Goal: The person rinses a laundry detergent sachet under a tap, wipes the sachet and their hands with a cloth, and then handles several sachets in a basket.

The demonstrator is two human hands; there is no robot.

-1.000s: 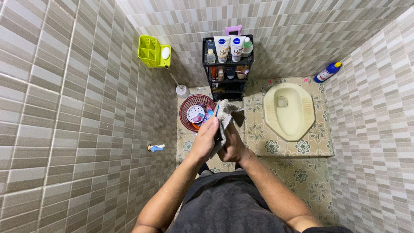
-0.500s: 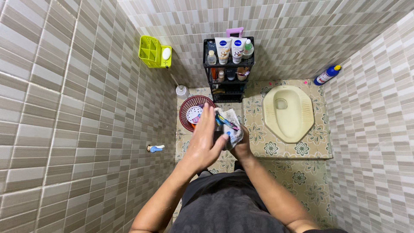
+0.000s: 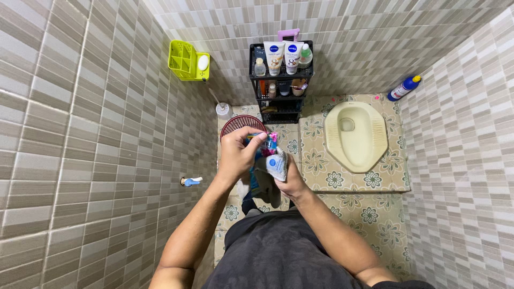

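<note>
Tiled washroom, floral floor, squat toilet (image 3: 356, 135) at right. Left of the toilet, both hands work at chest height over the red basket (image 3: 242, 124). Left hand (image 3: 235, 155) pinches a small colourful packet (image 3: 261, 140); right hand (image 3: 292, 182) grips a grey cloth (image 3: 265, 184) and white tube (image 3: 277, 165). Step looks like wiping items; next needs a firm pinch while rubbing.

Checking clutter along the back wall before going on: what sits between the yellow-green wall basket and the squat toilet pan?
In the head view, the black shelf rack of bottles and tubes stands between the yellow-green basket and the toilet pan.
</note>
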